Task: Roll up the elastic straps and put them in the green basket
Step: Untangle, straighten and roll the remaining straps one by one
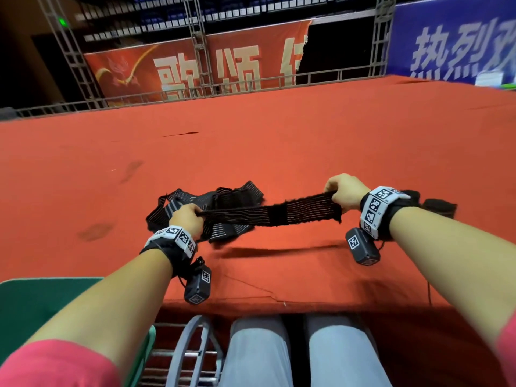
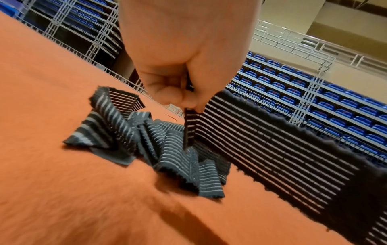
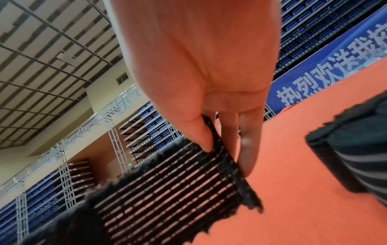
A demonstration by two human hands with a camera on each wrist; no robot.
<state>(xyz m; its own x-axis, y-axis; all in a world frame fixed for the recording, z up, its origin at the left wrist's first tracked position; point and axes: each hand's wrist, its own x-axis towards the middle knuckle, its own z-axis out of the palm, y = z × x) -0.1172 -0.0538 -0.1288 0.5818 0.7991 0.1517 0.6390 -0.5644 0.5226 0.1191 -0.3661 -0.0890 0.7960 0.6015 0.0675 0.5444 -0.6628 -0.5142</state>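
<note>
Elastic strap (image 1: 272,213), no readable label

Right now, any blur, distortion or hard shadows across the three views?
Head view: wide-angle bending at the edges, sharp strap, dark shadow under it on the red cloth. Left wrist view: near cloth smeared, pile of straps fairly crisp. Right wrist view: right hand soft, strap's near end blurred.

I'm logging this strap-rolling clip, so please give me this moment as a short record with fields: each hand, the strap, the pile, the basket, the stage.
left hand: grip pinches one end of the stretched strap
right hand: pinches the other end
stretched strap: held taut above the red cloth, not rolled
pile of straps: loose, behind the left hand
green basket: lower left, beside the left forearm
stage: rolling not yet begun
</note>
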